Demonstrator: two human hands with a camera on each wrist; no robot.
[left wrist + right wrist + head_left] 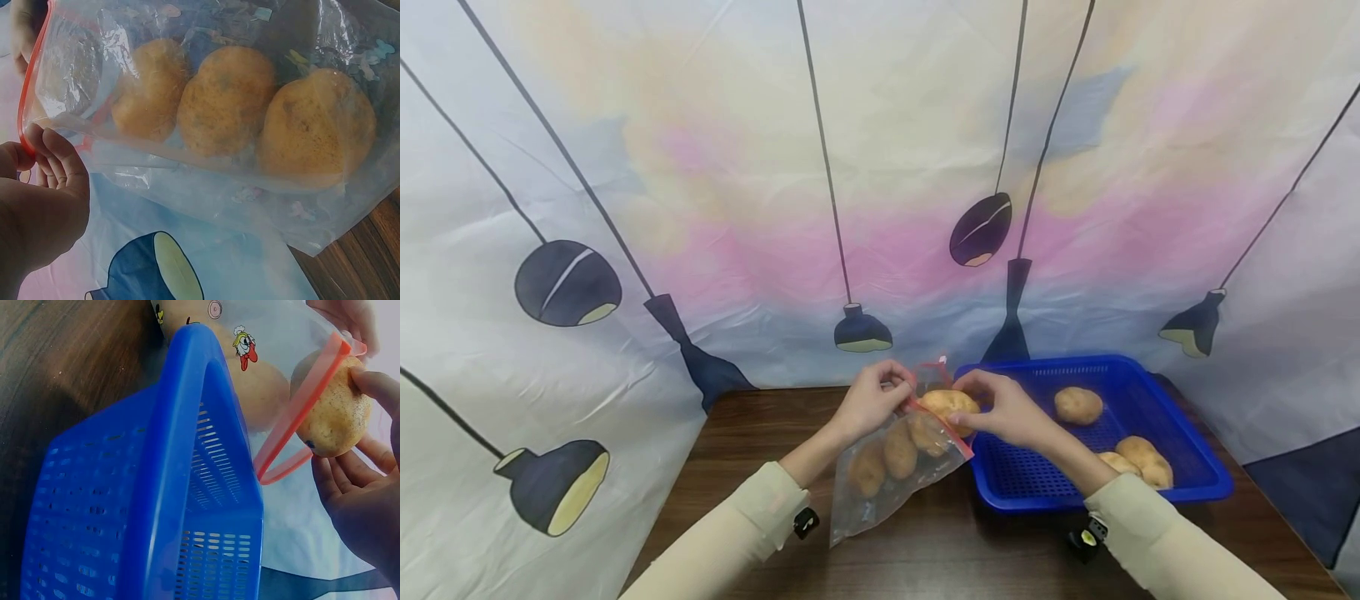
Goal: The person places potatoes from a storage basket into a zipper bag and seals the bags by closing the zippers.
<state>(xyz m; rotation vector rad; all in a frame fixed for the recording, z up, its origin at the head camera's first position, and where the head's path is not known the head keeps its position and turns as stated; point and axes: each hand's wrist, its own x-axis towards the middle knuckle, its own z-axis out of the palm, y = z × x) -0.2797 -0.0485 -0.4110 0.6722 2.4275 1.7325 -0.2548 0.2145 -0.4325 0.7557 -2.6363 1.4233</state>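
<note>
A clear zip bag [865, 508] with a red zip edge hangs tilted over the table, with several potatoes [228, 100] inside it. My left hand [874, 397] pinches the red edge of the bag between thumb and fingers, as the left wrist view [47, 200] shows. In my right hand [1011, 410] is another potato [336, 412], gripped between thumb and fingers at the bag's mouth. That potato sits partly behind the red edge in the right wrist view. Small coloured prints, one a cartoon figure, mark the bag.
Right of the bag stands a blue plastic basket [1213, 479] with slotted walls. Inside it lie a lone potato [1078, 406] and, near its right front, more potatoes [1142, 460]. The dark wood table [737, 442] ends at a cloth backdrop [760, 250] printed with lamps.
</note>
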